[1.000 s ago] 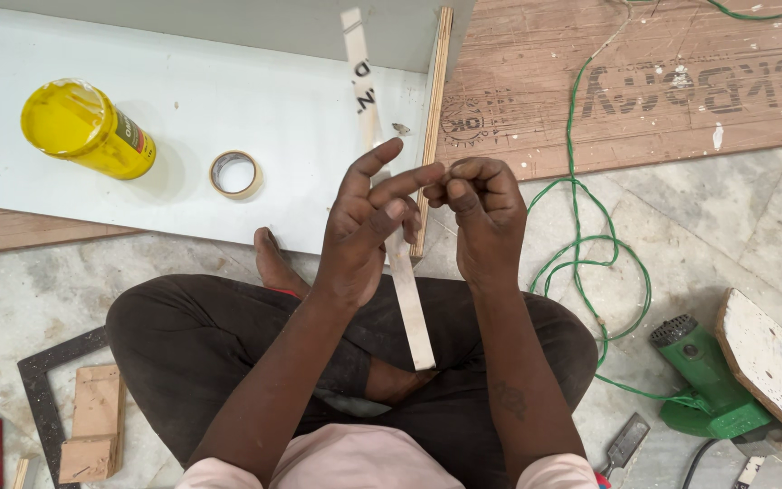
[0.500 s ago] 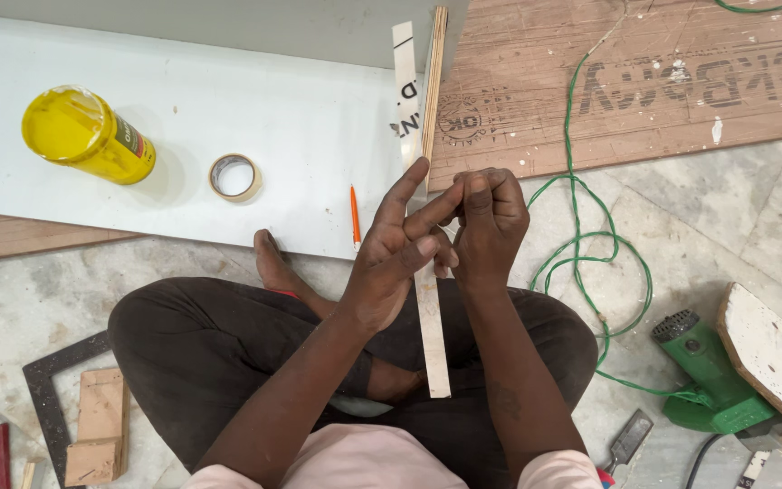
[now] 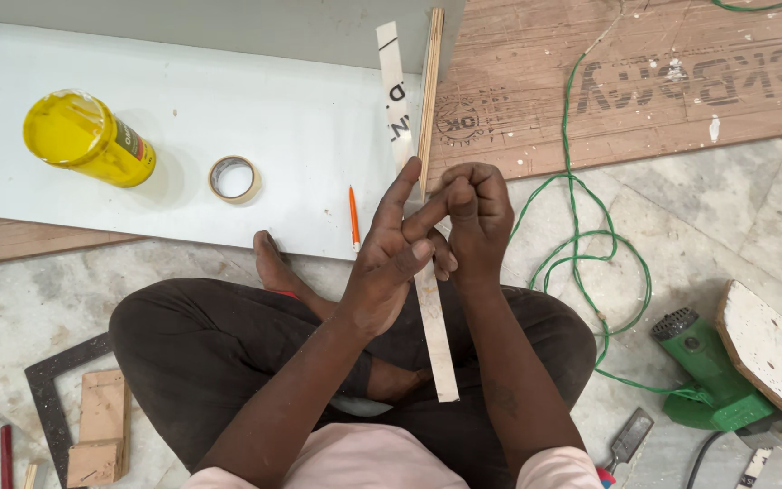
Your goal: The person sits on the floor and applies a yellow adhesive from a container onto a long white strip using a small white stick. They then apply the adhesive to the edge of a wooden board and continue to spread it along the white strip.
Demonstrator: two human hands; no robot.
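1. Thin pale strip: pinched between both hands above the crossed legs, running from the lap up across the edge of the white board; far end now further up than half a second ago, near end lower in the lap.
2. Left hand: clamped on the strip's left side, index and middle fingers stretched upward; shifted slightly lower and left since the earlier frame.
3. Right hand: curled in a fist-like grip on the strip's right edge, touching the left hand's fingertips.
4. Orange pencil: lying on the white board just left of the hands, as half a second ago; hidden one second ago.
5. Narrow wooden batten: beside the strip's far end, straight, raw-edged.
6. Yellow plastic jar: on its side on the board, cylindrical, translucent; contents not discernible.
7. Tape roll: flat ring, beige, near the jar.
8. Brown plywood sheet: rough, paint-flecked, at upper right.
9. Green cable: looped on the stone floor, leading to a green power tool.
10. Small wood blocks inside a dark square frame, lower left.
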